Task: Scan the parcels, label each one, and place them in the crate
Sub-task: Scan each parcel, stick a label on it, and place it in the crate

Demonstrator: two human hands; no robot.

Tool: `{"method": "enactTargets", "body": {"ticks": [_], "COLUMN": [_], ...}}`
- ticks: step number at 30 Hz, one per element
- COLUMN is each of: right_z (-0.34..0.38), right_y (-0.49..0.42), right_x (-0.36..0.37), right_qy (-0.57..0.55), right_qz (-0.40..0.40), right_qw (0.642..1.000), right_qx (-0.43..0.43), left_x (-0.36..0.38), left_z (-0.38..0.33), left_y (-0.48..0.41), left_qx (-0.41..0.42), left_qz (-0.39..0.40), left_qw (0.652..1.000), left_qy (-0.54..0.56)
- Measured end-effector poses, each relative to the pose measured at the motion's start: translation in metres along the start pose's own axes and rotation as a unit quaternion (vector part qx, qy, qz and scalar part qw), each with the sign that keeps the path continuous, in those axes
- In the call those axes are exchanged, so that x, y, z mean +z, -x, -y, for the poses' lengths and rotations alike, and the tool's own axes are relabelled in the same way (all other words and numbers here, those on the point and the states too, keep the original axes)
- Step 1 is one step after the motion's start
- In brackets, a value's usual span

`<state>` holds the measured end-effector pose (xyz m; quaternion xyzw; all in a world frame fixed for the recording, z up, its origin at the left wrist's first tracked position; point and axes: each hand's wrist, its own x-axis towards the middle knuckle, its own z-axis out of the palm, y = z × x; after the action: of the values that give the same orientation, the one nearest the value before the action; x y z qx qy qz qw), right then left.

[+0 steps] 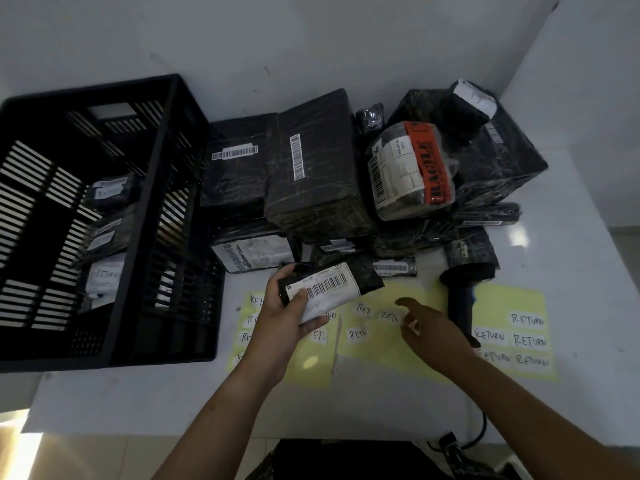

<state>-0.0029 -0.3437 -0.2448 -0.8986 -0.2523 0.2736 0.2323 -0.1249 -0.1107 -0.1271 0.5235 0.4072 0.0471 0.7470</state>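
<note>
1. The left hand grips a small black parcel. The thumb lies on its white barcode label and the fingers are curled round its near end. The parcel is held above the table.
2. The right hand holds nothing. Its forefinger is stretched out and the other fingers are loosely bent. Whether the fingertip touches the paper below cannot be told.
3. Yellow sheets lie beneath both hands and carry handwritten RETURN stickers, some of them just beside the right forefinger.
4. A black scanner lies just beyond the right knuckles.
5. A black crate stands to the left of the left fingers. It holds labelled parcels, one marked RETURN.
6. A pile of wrapped parcels sits beyond both sets of fingertips.
</note>
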Motion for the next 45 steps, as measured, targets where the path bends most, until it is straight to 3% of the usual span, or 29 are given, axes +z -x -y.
{"method": "enactTargets", "body": {"ticks": [5,14,19,21,25,29,36,41,45], "right_z": [0.003,0.009,0.021,0.031,0.070,0.109,0.142,0.157,0.158], "right_y": [-0.012,-0.001,0.008,0.012,0.027,0.045,0.056,0.048,0.044], "right_x": [0.005,0.002,-0.004,-0.011,-0.041,-0.073,-0.098,-0.102,-0.096], "right_qy": [0.066,-0.110,-0.171,-0.232,-0.405,-0.456,-0.292,-0.249,-0.201], "right_qz": [0.032,-0.128,-0.173,-0.175,-0.180,-0.182,-0.126,-0.178,-0.213], "right_qw": [0.996,0.985,0.967,0.954,0.892,0.870,0.938,0.942,0.948], "right_qx": [0.041,0.046,0.071,0.077,0.093,0.039,-0.135,-0.135,-0.122], "left_x": [-0.006,-0.018,-0.018,-0.017,-0.012,-0.011,0.000,-0.004,-0.004], "left_z": [-0.004,-0.003,-0.005,-0.007,-0.012,-0.016,-0.036,-0.040,-0.044], "left_y": [0.001,0.004,0.006,0.008,0.010,0.013,0.015,0.021,0.028], "left_qx": [0.021,0.000,0.012,0.021,0.020,0.048,-0.064,-0.013,0.088], "left_qz": [-0.009,-0.002,0.010,0.020,0.024,0.035,0.125,0.139,0.121], "left_qw": [0.999,1.000,0.996,0.995,0.999,0.997,0.986,0.987,0.976], "left_qy": [-0.033,-0.014,-0.085,-0.098,-0.045,-0.054,0.090,-0.080,-0.160]}}
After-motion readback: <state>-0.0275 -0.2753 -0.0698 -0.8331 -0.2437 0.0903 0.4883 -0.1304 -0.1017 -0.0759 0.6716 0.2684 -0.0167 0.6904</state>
